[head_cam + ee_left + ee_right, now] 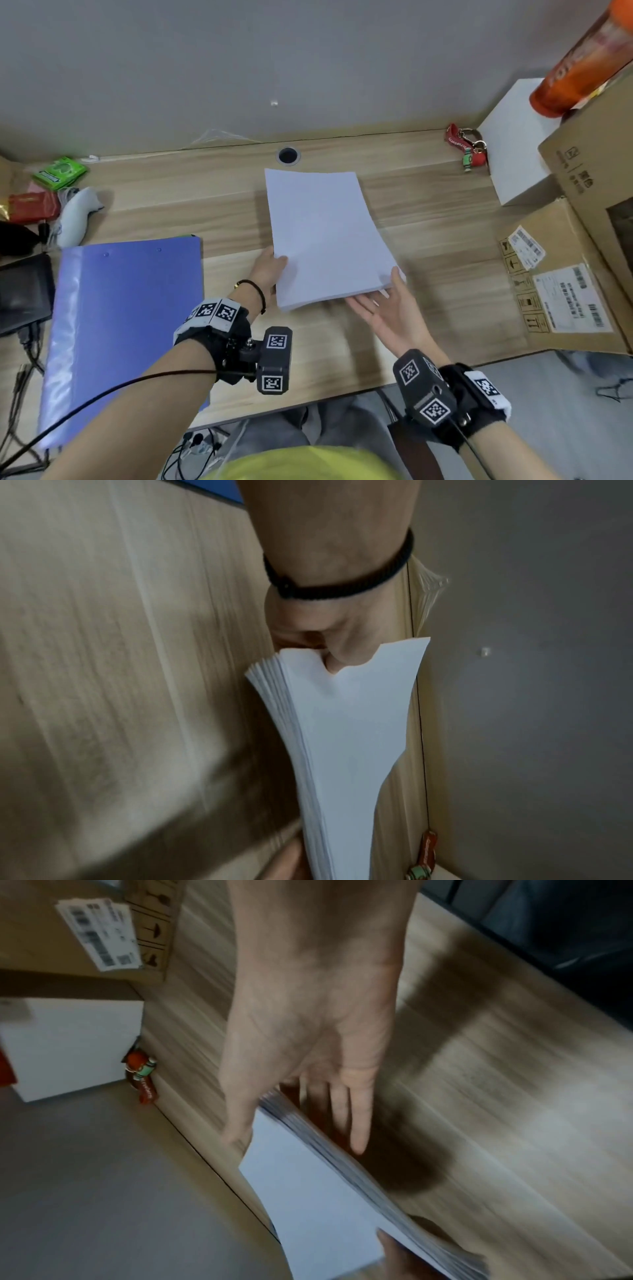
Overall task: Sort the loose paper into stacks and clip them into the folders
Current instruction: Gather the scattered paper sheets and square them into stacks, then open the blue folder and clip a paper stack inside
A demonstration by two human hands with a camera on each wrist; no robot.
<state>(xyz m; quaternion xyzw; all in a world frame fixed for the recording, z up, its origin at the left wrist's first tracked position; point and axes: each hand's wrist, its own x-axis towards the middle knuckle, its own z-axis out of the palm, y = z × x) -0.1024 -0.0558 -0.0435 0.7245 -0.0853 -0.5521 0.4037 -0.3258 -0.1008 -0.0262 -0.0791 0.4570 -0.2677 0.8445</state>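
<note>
A thick stack of white paper (325, 236) is held above the middle of the wooden desk (428, 212), its near end raised. My left hand (269, 267) grips the stack's near left edge, thumb on top; the left wrist view shows the thumb pressed on the paper (349, 718). My right hand (380, 308) lies palm up under the near right corner, fingers straight beneath the stack (308, 1177), thumb against its edge. A blue folder (126, 329) lies closed on the desk to the left, a green one peeking out beneath it.
Cardboard boxes (565, 274) and a white box (517, 154) crowd the right side, an orange can (579, 65) on top. A red lanyard with keys (467, 145) lies at the back. Packets, a white object (77, 216) and a black device (24, 294) sit at the left.
</note>
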